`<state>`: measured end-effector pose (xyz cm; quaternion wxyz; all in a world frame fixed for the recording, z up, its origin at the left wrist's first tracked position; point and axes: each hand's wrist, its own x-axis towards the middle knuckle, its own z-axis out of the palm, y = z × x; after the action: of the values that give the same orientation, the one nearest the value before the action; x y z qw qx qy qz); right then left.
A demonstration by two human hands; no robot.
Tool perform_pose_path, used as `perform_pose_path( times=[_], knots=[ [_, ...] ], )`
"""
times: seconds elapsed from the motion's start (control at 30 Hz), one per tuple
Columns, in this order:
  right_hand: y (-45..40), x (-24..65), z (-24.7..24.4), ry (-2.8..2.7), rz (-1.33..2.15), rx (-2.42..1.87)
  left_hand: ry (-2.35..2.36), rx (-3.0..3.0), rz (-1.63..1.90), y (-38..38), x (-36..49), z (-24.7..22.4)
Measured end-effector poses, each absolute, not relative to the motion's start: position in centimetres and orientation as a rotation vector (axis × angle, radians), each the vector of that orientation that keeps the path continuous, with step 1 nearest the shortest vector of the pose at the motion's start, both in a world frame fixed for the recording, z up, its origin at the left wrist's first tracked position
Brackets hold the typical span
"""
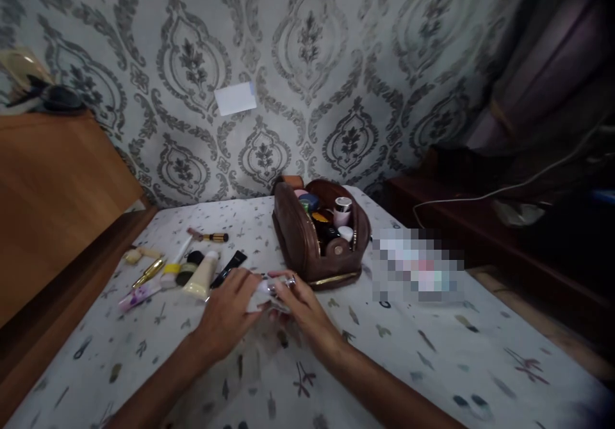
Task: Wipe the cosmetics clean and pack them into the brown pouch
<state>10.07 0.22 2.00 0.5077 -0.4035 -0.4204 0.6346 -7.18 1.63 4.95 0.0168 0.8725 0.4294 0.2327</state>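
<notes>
My left hand and my right hand meet at the front of the bag, both closed around a small pale cosmetic tube with a shiny silvery end. My fingers hide part of it, so its exact kind is unclear. Just behind stands an open brown makeup bag, filled with several jars and bottles, among them a pink bottle with a silvery cap. Near my left hand lie a black tube and a cream-coloured tube.
Further left on the patterned cloth lie a dark jar, a purple-white tube, a gold tube and a black-and-gold cosmetic. A blurred-out object lies right of the bag. Wooden furniture borders the left.
</notes>
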Motion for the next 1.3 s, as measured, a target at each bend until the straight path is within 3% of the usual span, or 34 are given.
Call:
perform_pose_path(
  times=[0.43,0.8,1.3],
  knots=[
    [-1.7,9.1,-0.4,-1.088,1.425,-1.010,1.091,2.167,0.936,-0.1,-7.7,2.0],
    [-2.1,9.9,0.5,-1.252,1.551,-0.976,1.222,0.990,0.800,1.4,-7.8,1.5],
    [-1.5,9.7,-0.4,-1.055,1.589,-0.978,1.027,0.791,1.022,2.1,-7.7,0.2]
  ],
)
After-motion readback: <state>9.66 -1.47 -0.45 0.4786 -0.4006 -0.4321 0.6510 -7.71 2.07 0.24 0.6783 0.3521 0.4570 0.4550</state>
